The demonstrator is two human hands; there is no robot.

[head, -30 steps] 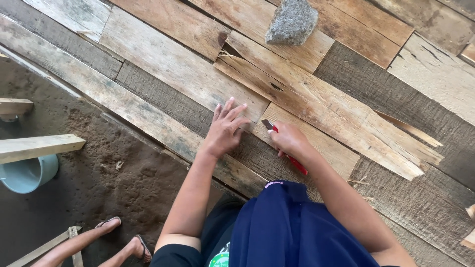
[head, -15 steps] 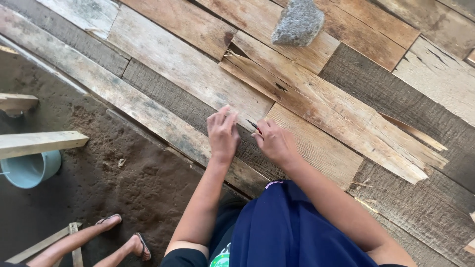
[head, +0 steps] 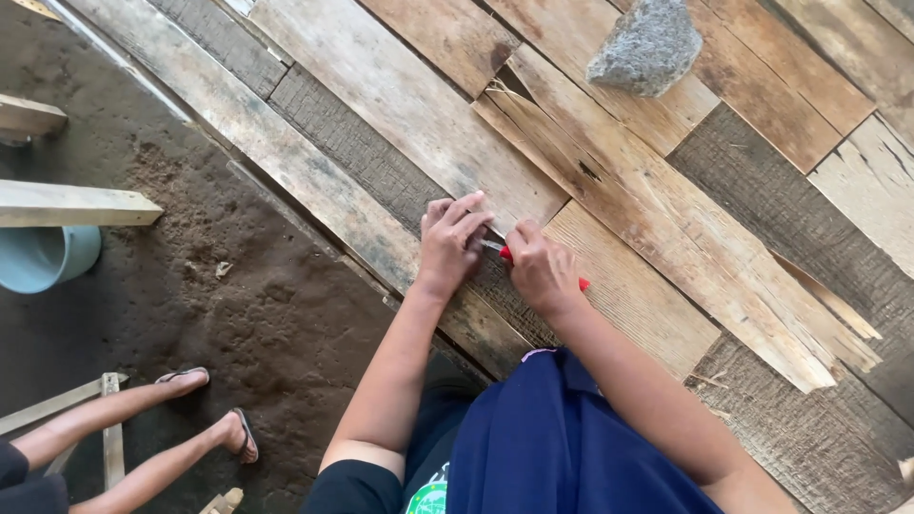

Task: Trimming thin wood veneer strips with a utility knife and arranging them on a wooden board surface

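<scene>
Hands met over a grey weathered plank (head: pixel 381 162) near the middle of the view. Right hand (head: pixel 541 269) was closed around a red-handled tool (head: pixel 506 253), its red end showing at both sides of the fist; whether it was a pencil or a small knife could not be told. Left hand (head: pixel 450 240) sat just beside it with the fingers curled together, fingertips pressed down on the plank close to the tool's tip — whether they pinched anything was hidden.

The planks ran diagonally, laid edge to edge. A pale board (head: pixel 409 105) lay just beyond the hands, and a long cracked tan board (head: pixel 666 228) stretched off to the right, splintered at its far end. A rough grey stone (head: pixel 647 48) rested on the boards well above the hands, apart from them. The near edge of the planking, a narrow light strip (head: pixel 286 171), ran just below the left wrist; past that edge the dark earth floor (head: pixel 238 305) lay open — the widest free space on the left.

At the far left a pale wooden beam (head: pixel 71 205) jutted in over a light blue bucket (head: pixel 43 259). Another person's feet in sandals (head: pixel 205 409) rested on the earth at lower left, well apart from the working hands. The person's blue garment (head: pixel 562 447) filled the bottom of the view.
</scene>
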